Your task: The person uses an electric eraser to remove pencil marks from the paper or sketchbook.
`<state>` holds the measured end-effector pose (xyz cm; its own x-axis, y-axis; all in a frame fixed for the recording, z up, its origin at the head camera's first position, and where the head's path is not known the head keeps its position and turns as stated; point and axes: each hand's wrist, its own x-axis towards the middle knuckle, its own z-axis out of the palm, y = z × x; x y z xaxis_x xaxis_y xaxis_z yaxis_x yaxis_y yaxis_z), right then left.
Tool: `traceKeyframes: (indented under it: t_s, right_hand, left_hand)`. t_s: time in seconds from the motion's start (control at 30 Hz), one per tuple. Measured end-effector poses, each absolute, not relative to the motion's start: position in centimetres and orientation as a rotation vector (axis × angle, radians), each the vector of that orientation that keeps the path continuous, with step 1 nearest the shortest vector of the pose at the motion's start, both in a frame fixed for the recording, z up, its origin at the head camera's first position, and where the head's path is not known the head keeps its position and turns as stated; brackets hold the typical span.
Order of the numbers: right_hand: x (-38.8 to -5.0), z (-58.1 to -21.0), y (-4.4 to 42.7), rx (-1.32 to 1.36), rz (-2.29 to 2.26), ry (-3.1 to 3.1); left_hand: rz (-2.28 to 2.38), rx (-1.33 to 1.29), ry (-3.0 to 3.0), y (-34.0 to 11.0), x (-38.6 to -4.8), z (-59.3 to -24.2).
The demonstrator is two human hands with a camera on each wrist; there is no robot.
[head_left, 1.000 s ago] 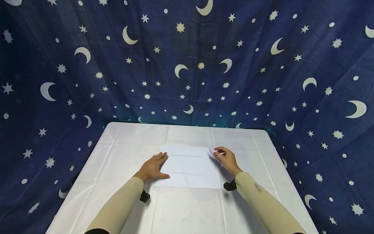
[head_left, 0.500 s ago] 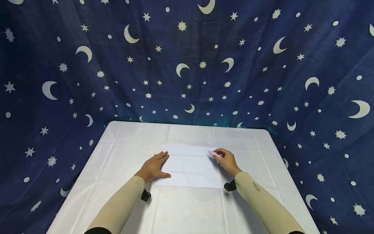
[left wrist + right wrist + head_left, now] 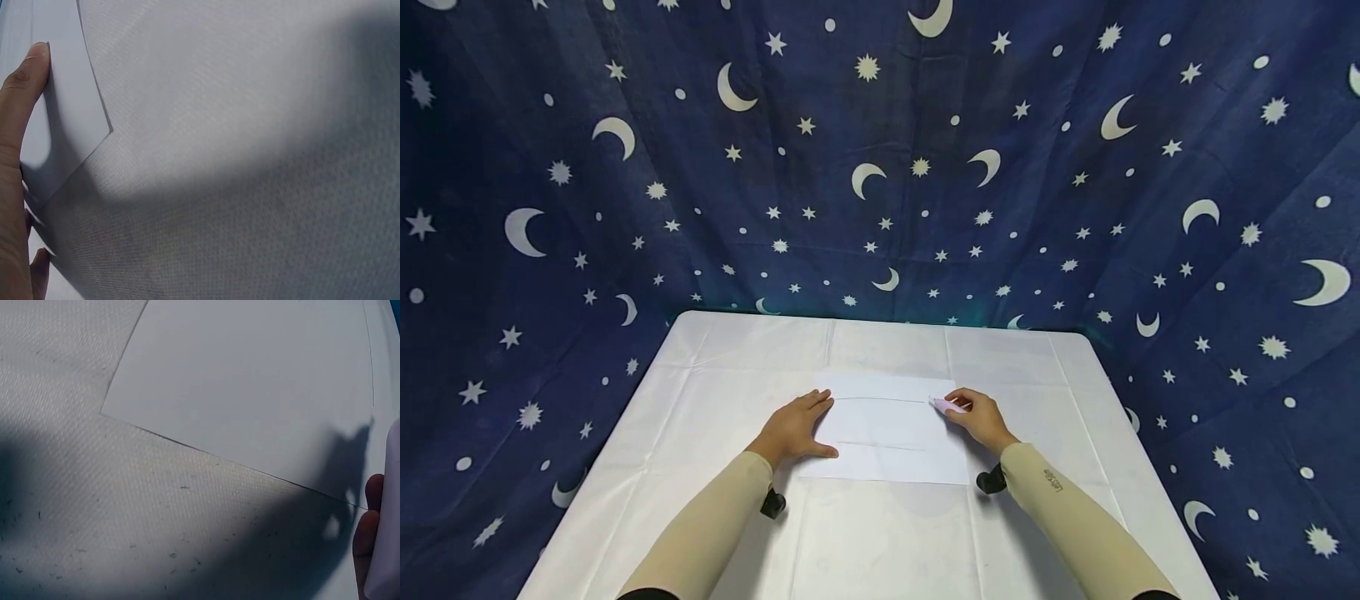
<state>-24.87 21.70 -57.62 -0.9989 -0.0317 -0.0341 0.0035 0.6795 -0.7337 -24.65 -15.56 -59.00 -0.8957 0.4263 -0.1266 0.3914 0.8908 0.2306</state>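
Observation:
A white sheet of paper (image 3: pixel 880 462) lies flat, with two thin dark lines running across it. My left hand (image 3: pixel 793 429) rests, fingers spread, on the paper's left side; its thumb (image 3: pixel 34 69) touches the sheet near a corner in the left wrist view. In my right hand (image 3: pixel 983 418) I grip a lilac, thick-bodied, pen-shaped tool (image 3: pixel 951 406), tilted with its narrow tip at the right end of the upper line. Only the tool's body and some fingertips (image 3: pixel 365 540) show at the right wrist view's edge; there its tip is hidden.
The paper lies on a table with a creased white cloth (image 3: pixel 880 533). Behind and beside it hangs a dark blue curtain (image 3: pixel 820 292) with moons and stars. Small dark specks (image 3: pixel 184 487) dot the cloth in the right wrist view.
My right hand has moved slightly nearer and to the left, bringing the tool's tip from above the upper line's right end down to it. My left hand stays in place.

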Motion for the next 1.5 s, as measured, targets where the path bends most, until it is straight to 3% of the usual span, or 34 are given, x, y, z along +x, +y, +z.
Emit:
traceKeyframes:
  t_s: [1.5]
  right_hand:
    - [-25.3,-58.7,21.0,0.036,-1.253,2.812]
  left_hand:
    - [0.286,0.653,2.885,-15.8,-24.9,-59.6]
